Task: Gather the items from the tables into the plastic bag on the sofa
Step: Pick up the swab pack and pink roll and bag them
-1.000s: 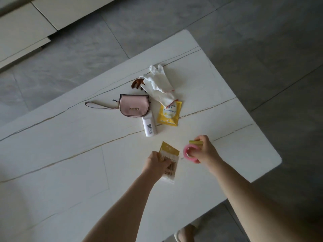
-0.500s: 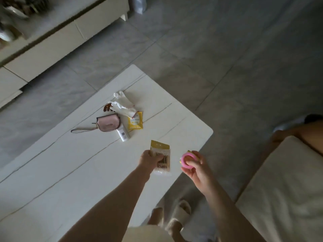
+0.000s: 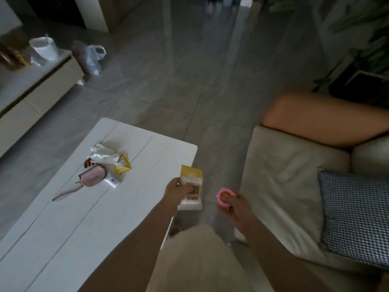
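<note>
My left hand (image 3: 175,191) grips a glossy plastic packet (image 3: 192,187); my right hand (image 3: 237,204) holds a smooth pink ring (image 3: 224,196). Left of the packet, the white table (image 3: 84,218) looks smooth and matt. Right of it, the sofa (image 3: 282,182) is soft beige cloth, its cushion (image 3: 355,216) woven check.

The floor (image 3: 189,70) is of large grey tiles and the light is dim. A white low table (image 3: 63,239) with thin dark lines stands at the left. A beige sofa (image 3: 280,186) is at the right, with a checked cushion (image 3: 355,218) on it. A low pale cabinet (image 3: 35,95) stands at the far left, and green plants (image 3: 370,45) at the upper right.
</note>
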Demonstrator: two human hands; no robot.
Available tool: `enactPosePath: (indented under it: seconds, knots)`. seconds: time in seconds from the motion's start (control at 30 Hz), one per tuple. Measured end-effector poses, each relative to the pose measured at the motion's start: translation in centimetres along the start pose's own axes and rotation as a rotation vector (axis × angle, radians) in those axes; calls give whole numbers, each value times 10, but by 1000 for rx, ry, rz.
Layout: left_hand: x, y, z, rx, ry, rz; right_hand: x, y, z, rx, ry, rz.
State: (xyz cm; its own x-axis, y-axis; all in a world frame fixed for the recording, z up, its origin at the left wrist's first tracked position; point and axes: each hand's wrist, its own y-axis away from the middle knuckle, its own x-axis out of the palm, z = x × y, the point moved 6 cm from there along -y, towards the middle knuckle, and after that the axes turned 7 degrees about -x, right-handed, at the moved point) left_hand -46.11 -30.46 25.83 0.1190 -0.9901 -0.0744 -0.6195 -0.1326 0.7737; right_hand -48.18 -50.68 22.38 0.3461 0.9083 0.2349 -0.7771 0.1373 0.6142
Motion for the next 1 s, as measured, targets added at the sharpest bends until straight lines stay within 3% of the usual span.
enactPosePath:
  seconds: [0.23, 0.43, 0.7, 0.83, 1.0]
  knots:
    - [48, 94, 35, 75, -111, 107, -89, 74, -2, -50, -33, -110]
    - [89, 140, 61, 115, -240, 297, -133, 141, -13, -119, -69, -207]
    - [153, 177, 101, 105, -405, 522, -180, 241, -51, -180, -404, -484]
    - [178, 201, 139, 64, -461, 628, -210, 293, -87, -193, -466, -685]
    - [209, 238, 190, 21, -584, 730, -250, 357, -124, -198, -540, -799]
